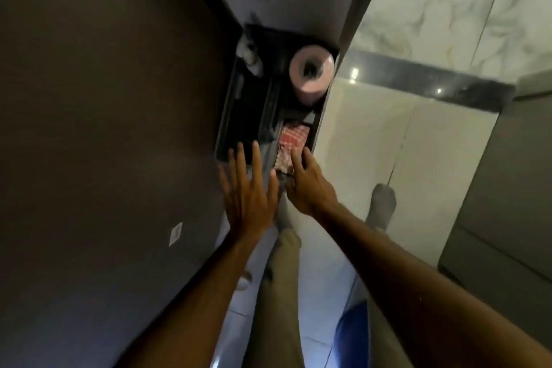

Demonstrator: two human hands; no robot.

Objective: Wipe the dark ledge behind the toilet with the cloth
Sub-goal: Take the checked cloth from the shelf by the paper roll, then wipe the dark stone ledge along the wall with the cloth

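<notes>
Dark ledge (239,116): cloth (291,143) under right fingers (298,158).

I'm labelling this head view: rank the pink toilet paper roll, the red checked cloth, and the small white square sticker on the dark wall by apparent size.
1. Pink toilet paper roll, largest.
2. Red checked cloth, close behind; the right hand partly covers it, so this order is unsure.
3. Small white square sticker, clearly smallest.

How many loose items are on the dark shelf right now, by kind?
Toilet paper roll: 1
Red-and-white checked cloth, under the right hand: 1
Pale crumpled item, too blurred to identify: 1
Total: 3
</notes>
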